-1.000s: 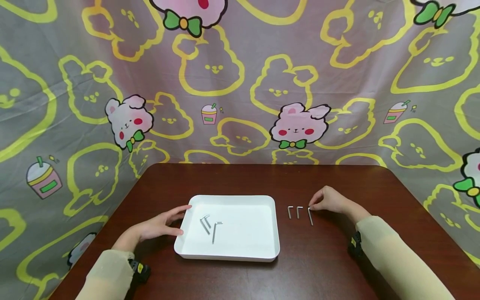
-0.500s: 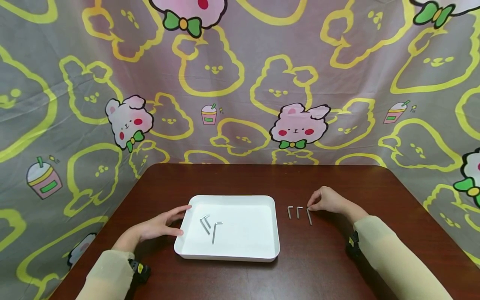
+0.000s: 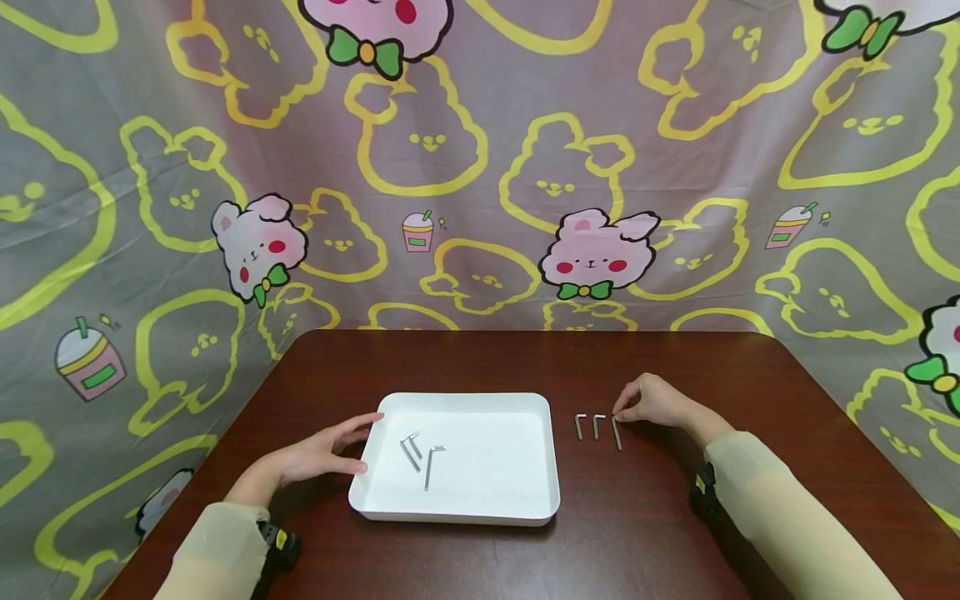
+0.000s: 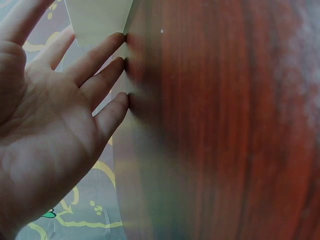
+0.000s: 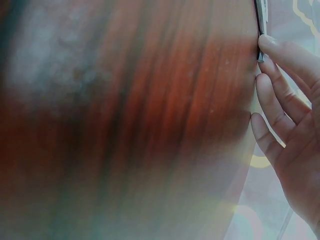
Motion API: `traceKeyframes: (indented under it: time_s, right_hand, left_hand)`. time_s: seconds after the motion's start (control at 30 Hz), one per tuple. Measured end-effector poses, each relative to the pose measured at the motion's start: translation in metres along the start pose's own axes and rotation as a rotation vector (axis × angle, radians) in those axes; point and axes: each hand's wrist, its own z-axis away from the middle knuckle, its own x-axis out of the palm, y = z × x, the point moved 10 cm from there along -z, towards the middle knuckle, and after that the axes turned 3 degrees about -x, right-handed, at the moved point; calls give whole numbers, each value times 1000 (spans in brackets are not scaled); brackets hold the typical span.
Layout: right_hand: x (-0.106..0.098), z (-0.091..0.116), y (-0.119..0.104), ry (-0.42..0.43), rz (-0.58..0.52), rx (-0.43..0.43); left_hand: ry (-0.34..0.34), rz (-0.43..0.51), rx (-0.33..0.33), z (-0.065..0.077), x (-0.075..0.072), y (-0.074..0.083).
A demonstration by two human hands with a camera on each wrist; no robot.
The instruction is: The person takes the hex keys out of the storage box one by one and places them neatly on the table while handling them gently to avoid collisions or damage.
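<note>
My right hand [image 3: 654, 400] pinches the short end of an L-shaped hex key [image 3: 617, 433] between thumb and fingertips, its long arm lying toward me on the table. In the right wrist view that hex key [image 5: 260, 30] shows at the thumb tip, and the other fingers of the right hand [image 5: 295, 115] reach down to the wood. Left of it lie two smaller hex keys [image 3: 596, 427] in a row. My left hand [image 3: 318, 452] spreads its fingers along the left side of a white tray [image 3: 495, 517]. In the left wrist view, the left hand [image 4: 65, 115] has several fingertips at the tabletop.
Inside the tray, three hex keys lie toward its left: a longer one [image 3: 428, 468] and two close together [image 3: 411, 454]. The dark wooden table [image 3: 480, 358] ends at a patterned cloth [image 3: 480, 208] hung behind and at both sides.
My right hand has shifted slightly left with the pinched hex key, bringing it closer to the two beside it. The left hand and the tray have stayed in place.
</note>
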Motion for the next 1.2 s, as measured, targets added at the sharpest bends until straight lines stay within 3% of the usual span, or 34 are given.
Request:
traceKeyframes:
  time_s: [0.37,0.63,0.9,1.2]
  right_hand:
    - [0,1,3,-1,3,3]
    - [-18,4,-2,37,-69,58]
    - [-36,-8,-26,38,-11,29]
    - [-35,-27,-74,2,64,-41]
  left_hand:
    - [-5,12,-14,-1,0,-3]
    - [-13,-12,13,-1,-2,1]
    - [-13,-11,23,-1,-3,0]
    - [-21,18,21,0,-1,-3]
